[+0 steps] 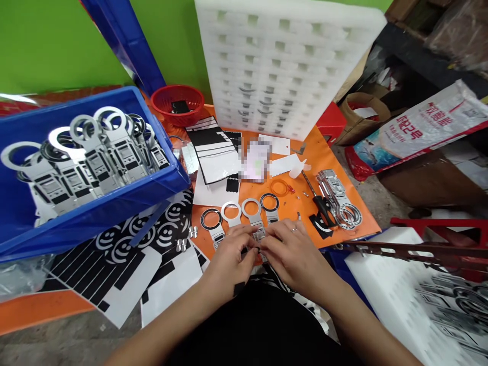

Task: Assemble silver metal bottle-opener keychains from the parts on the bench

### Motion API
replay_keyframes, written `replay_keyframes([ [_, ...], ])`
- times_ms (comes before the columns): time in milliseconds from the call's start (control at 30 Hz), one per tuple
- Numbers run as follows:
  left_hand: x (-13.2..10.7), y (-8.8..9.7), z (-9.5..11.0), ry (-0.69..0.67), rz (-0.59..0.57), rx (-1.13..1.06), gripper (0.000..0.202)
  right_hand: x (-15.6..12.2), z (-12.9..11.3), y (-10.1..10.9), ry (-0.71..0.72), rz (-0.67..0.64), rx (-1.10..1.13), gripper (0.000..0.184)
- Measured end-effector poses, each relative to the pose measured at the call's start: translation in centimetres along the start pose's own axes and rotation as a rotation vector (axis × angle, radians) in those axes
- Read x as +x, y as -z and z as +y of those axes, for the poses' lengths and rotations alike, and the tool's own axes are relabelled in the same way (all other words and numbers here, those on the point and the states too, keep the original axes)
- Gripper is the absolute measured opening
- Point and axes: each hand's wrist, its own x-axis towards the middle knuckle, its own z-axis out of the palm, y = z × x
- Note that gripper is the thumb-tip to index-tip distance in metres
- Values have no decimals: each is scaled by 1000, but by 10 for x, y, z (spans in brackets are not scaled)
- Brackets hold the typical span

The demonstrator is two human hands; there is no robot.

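Observation:
My left hand (229, 259) and my right hand (292, 251) meet at the near edge of an orange board (305, 157). Both pinch the lower end of a silver metal keyring plate (253, 213) with a round ring at its top. It lies in a row of similar plates: one with a black ring (211, 221), one silver (231, 212), one dark-ringed (270, 204). My fingers hide the plate's lower body. A ring shows on my right hand.
A blue crate (95, 203) full of the same plates stands tilted at left. A white foam tray (282, 66) leans at the back, beside a red basket (177, 104). Black sticker sheets (125, 254), a screwdriver (316, 195) and a plate pile (339, 201) lie around.

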Motion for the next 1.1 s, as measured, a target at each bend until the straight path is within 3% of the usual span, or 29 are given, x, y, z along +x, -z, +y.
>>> replay_keyframes([
  [100, 1, 5, -2, 49, 53, -20, 15, 2, 2, -6, -56, 40, 80, 10],
  [233, 1, 13, -7, -13, 135, 95, 13, 9, 17, -24, -337, 225, 310, 9],
  [400, -6, 6, -10, -220, -32, 341, 13, 23, 27, -48, -575, 267, 409, 16],
  [600, -10, -2, -9, -246, -121, 524, 14, 28, 20, -54, -625, 245, 359, 17],
  [1100, -9, -1, -8, -248, -151, 631, 16, 27, 20, -62, -604, 250, 235, 17],
])
